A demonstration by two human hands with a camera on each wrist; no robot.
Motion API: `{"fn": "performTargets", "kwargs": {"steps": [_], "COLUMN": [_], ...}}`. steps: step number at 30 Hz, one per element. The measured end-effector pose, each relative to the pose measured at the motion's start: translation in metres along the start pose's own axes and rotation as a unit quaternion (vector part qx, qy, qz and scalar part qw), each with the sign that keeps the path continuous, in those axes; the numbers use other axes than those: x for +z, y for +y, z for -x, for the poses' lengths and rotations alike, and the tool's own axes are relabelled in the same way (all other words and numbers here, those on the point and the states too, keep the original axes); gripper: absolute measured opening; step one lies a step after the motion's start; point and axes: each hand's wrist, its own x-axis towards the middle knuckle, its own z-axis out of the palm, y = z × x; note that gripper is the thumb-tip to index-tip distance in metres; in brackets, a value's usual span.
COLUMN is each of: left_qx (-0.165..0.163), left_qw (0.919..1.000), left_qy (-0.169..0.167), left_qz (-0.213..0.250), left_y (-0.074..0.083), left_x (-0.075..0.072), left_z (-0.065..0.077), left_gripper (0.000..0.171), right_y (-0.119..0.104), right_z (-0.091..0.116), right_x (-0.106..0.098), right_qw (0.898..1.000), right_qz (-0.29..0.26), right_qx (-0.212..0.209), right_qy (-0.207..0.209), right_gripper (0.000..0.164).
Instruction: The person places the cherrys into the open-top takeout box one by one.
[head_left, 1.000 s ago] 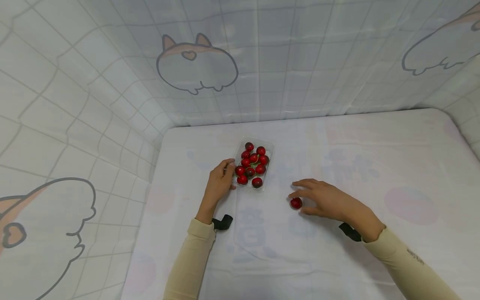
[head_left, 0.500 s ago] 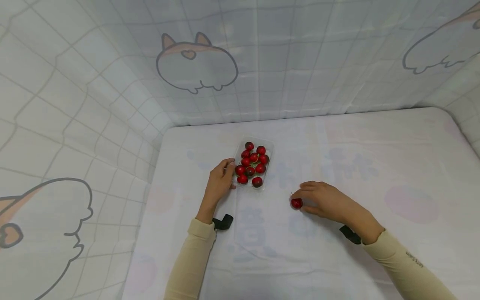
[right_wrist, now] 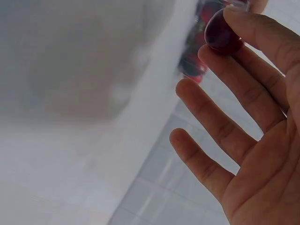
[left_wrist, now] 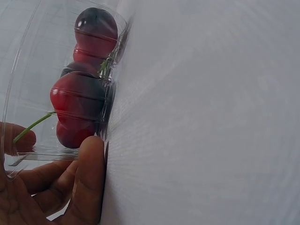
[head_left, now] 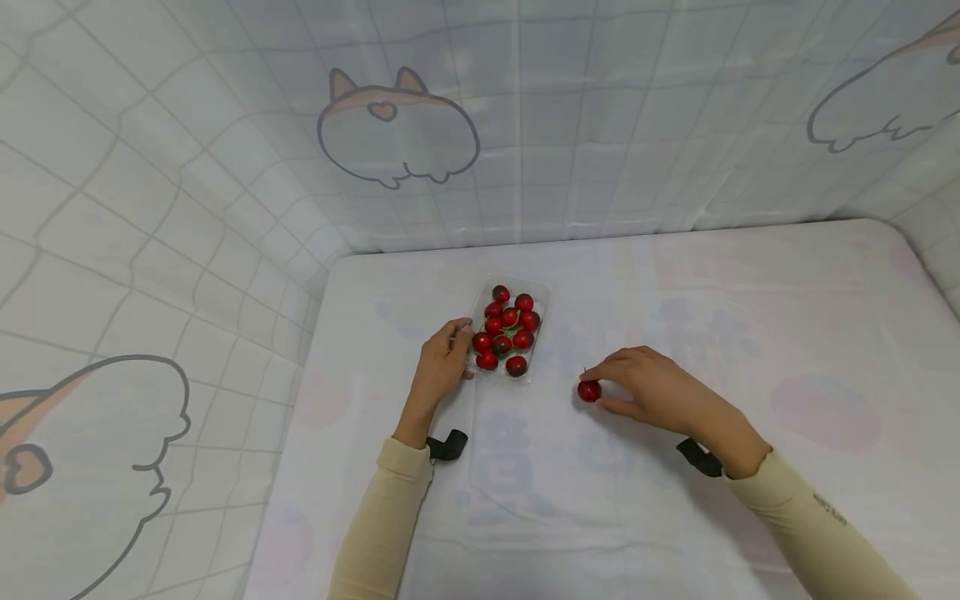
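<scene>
A clear plastic box (head_left: 540, 292) with several red cherries (head_left: 511, 317) in it stands left of the table's middle. My left hand (head_left: 440, 361) holds its left side, fingers and thumb against the wall, as the left wrist view shows close up. Inside, dark red cherries (left_wrist: 77, 96) show through the plastic, one with a green stem (left_wrist: 33, 126). To the right of the box, my right hand (head_left: 651, 387) pinches a single cherry (head_left: 589, 391) between thumb and fingertips. In the right wrist view this cherry (right_wrist: 222, 33) sits at the fingertips, the other fingers spread.
A white printed cloth (head_left: 600, 517) covers the table. Behind it and on the left hang white checked curtains (head_left: 570, 125) with cartoon animal outlines. Both wrists wear black camera mounts (head_left: 447, 446).
My right hand has closed its thumb and fingertips on the single cherry and moved it slightly toward the table's far side. My left hand and the box have stayed in place.
</scene>
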Motion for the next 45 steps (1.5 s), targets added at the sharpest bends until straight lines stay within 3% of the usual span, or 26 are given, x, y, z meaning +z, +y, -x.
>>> {"fn": "performTargets", "kwargs": {"steps": [9, 30, 45], "left_qx": [-0.003, 0.008, 0.016], "left_qw": [1.0000, 1.0000, 0.9998], "left_qy": [0.001, 0.002, 0.001], "left_qz": [0.004, 0.005, 0.011], "left_y": [0.000, -0.003, -0.006], "left_x": [0.000, 0.001, 0.000], "left_z": [0.000, -0.001, -0.002], "left_gripper": [0.041, 0.041, 0.042], "right_y": [-0.004, -0.038, -0.042], "right_z": [-0.014, -0.086, -0.122], "right_x": [-0.011, -0.018, -0.003], "right_qw": [0.999, 0.995, 0.996], "right_qz": [-0.001, 0.027, 0.042], "right_qx": [-0.023, -0.087, -0.079], "right_qy": [0.039, 0.036, -0.020], "right_gripper": [0.038, 0.035, 0.036]}}
